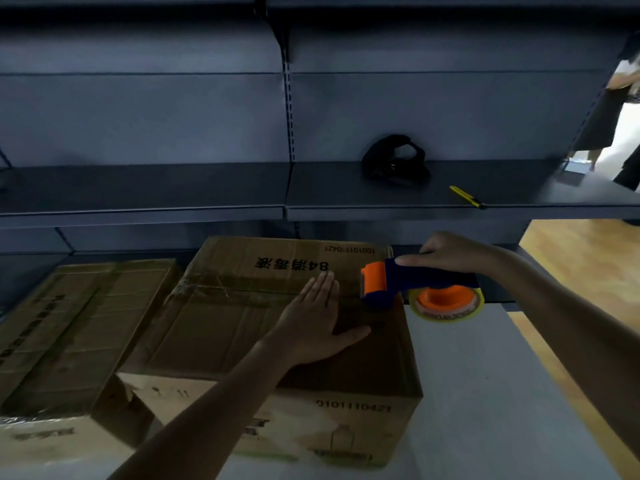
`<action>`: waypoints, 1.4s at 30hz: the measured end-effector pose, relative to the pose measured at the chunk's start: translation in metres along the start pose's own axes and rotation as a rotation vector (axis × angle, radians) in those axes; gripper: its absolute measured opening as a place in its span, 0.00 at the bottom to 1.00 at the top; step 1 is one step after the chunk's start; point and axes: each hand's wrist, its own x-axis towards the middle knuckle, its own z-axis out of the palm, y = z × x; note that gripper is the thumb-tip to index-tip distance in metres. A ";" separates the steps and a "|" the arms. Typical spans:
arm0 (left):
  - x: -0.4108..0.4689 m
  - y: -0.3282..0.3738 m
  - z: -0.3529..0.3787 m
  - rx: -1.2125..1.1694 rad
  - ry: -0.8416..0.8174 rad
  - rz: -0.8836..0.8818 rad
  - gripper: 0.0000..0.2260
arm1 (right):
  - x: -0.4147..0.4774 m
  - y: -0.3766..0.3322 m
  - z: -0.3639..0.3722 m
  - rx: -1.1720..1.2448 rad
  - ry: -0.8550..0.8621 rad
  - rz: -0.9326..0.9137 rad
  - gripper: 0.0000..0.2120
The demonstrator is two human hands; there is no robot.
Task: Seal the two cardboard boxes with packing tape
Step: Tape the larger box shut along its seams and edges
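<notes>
Two brown cardboard boxes stand side by side on a grey shelf surface. The right box [242, 327] has its flaps closed, with shiny clear tape running along its middle seam. My left hand [317, 318] lies flat on its top, fingers straight, next to the seam. My right hand [450, 256] grips the blue handle of an orange and blue tape dispenser [398, 282], whose orange roller end touches the right edge of this box at the seam. Its tape roll [446, 303] hangs beyond the box's edge. The left box [72, 327] is closed too.
A yellow utility knife [467, 196] and a black strap-like object [394, 161] lie on the dark shelf [207, 188] above the boxes. Grey surface [485, 393] extends right of the boxes. A wooden floor and a person's legs show at far right.
</notes>
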 end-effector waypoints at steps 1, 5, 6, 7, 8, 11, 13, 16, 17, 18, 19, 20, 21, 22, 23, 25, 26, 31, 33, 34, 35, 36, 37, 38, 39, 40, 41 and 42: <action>0.002 0.003 0.002 0.008 0.008 -0.006 0.44 | -0.001 0.001 0.000 0.004 0.001 0.004 0.24; 0.003 0.004 0.004 0.024 -0.003 -0.022 0.44 | -0.001 0.006 0.003 0.023 -0.001 0.008 0.24; 0.002 0.004 0.003 0.020 -0.006 -0.024 0.44 | -0.002 0.006 0.004 0.021 0.001 0.012 0.25; 0.002 0.004 0.003 0.017 -0.006 -0.025 0.44 | -0.002 0.007 0.004 0.021 0.002 0.015 0.26; 0.002 0.005 0.003 0.013 -0.006 -0.023 0.44 | -0.003 0.008 0.005 0.021 0.004 0.018 0.27; 0.002 0.003 0.006 0.007 -0.007 -0.014 0.44 | -0.006 0.011 0.008 0.025 0.010 0.030 0.29; 0.002 0.001 0.008 0.011 -0.002 -0.007 0.45 | -0.008 0.012 0.011 0.047 0.016 0.034 0.28; 0.004 -0.001 0.011 0.006 0.022 0.014 0.47 | -0.010 0.013 0.014 0.061 0.025 0.045 0.29; 0.005 -0.001 0.011 0.002 0.030 0.025 0.47 | -0.010 0.013 0.015 0.058 0.030 0.056 0.29; 0.006 -0.001 0.011 -0.002 0.036 0.036 0.48 | -0.010 0.012 0.015 0.053 0.038 0.071 0.30; 0.006 -0.002 0.011 -0.004 0.039 0.042 0.48 | -0.010 0.011 0.016 0.050 0.045 0.085 0.29; 0.007 -0.002 0.011 -0.009 0.040 0.044 0.48 | -0.010 0.010 0.016 0.053 0.050 0.097 0.29; 0.008 -0.003 0.011 -0.013 0.040 0.043 0.48 | -0.011 0.010 0.017 0.058 0.054 0.105 0.28; 0.009 -0.003 0.011 -0.014 0.042 0.043 0.47 | -0.011 0.010 0.018 0.063 0.059 0.109 0.27; 0.009 -0.004 0.012 -0.013 0.047 0.045 0.45 | -0.012 0.011 0.019 0.063 0.064 0.110 0.27; 0.008 -0.003 0.012 -0.016 0.052 0.053 0.42 | -0.012 0.012 0.019 0.053 0.059 0.105 0.29; 0.007 -0.002 0.012 -0.017 0.052 0.055 0.41 | -0.013 0.013 0.019 0.053 0.049 0.097 0.29; 0.007 -0.004 0.012 0.007 0.074 0.060 0.45 | -0.012 0.013 0.010 0.081 -0.013 0.035 0.29; 0.007 -0.004 0.013 -0.002 0.085 0.065 0.49 | -0.010 0.015 0.007 0.069 -0.035 0.031 0.29; 0.008 -0.004 0.013 -0.014 0.083 0.063 0.50 | -0.009 0.016 0.006 0.061 -0.039 0.027 0.29; 0.008 -0.004 0.013 -0.025 0.080 0.057 0.52 | -0.008 0.017 0.005 0.052 -0.043 0.020 0.29; 0.007 -0.004 0.011 -0.033 0.078 0.048 0.53 | -0.007 0.018 0.005 0.044 -0.047 0.012 0.29; 0.007 -0.003 0.009 -0.035 0.078 0.037 0.54 | -0.006 0.020 0.004 0.042 -0.053 0.004 0.29; 0.006 -0.002 0.008 -0.035 0.075 0.025 0.54 | -0.005 0.020 0.004 0.041 -0.058 -0.001 0.28; 0.006 0.000 0.005 -0.035 0.068 0.011 0.53 | -0.006 0.021 0.002 0.045 -0.062 -0.004 0.28; 0.006 0.001 0.003 -0.031 0.060 0.000 0.51 | -0.007 0.022 0.001 0.056 -0.066 -0.007 0.27; 0.006 0.002 0.002 -0.028 0.052 -0.008 0.50 | -0.007 0.023 -0.001 0.068 -0.070 -0.012 0.26; 0.006 0.002 0.001 -0.025 0.045 -0.014 0.49 | -0.008 0.023 -0.002 0.074 -0.074 -0.022 0.26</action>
